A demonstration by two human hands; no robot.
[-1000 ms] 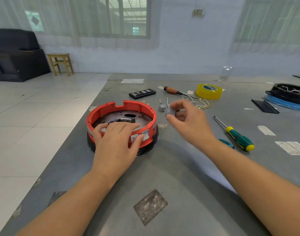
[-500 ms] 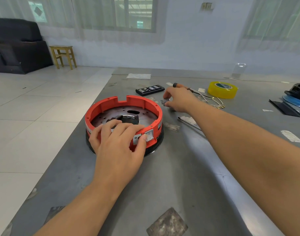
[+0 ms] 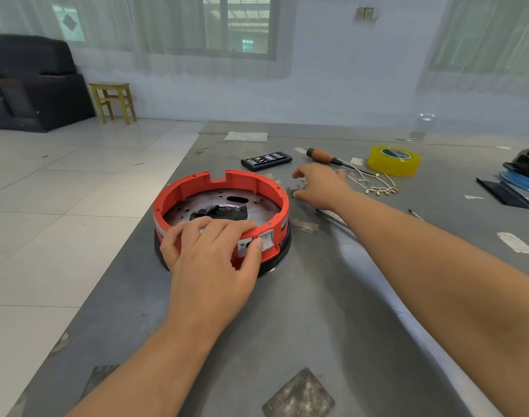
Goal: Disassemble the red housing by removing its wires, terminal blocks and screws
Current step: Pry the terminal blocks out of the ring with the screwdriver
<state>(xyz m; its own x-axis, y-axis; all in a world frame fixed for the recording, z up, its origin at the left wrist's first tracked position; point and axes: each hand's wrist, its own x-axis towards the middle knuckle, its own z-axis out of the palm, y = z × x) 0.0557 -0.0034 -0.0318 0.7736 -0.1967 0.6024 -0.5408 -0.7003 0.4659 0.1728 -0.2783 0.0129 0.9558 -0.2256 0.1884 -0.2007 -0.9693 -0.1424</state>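
- My left hand (image 3: 209, 254) lies over the near rim of the red housing (image 3: 221, 206), fingers curled onto the rim and thumb pressed beside the rocker switch (image 3: 267, 236) on its outer wall.
- My right hand (image 3: 320, 188) reaches past the housing, fingertips pinching a small grey terminal block (image 3: 296, 192) at the table (image 3: 287, 326) surface.
- I judge the housing rigid, light plastic that would slide on the smooth table, so holding its rim steadies it best.
- It is a round red ring with a notched far wall, set on a black base, a perforated metal plate inside; it sits near the table's left edge.
- Loose wires (image 3: 377, 185) with terminals, a wooden-handled screwdriver (image 3: 326, 158), a yellow tape roll (image 3: 394, 161) and a black bit case (image 3: 266, 160) lie beyond.
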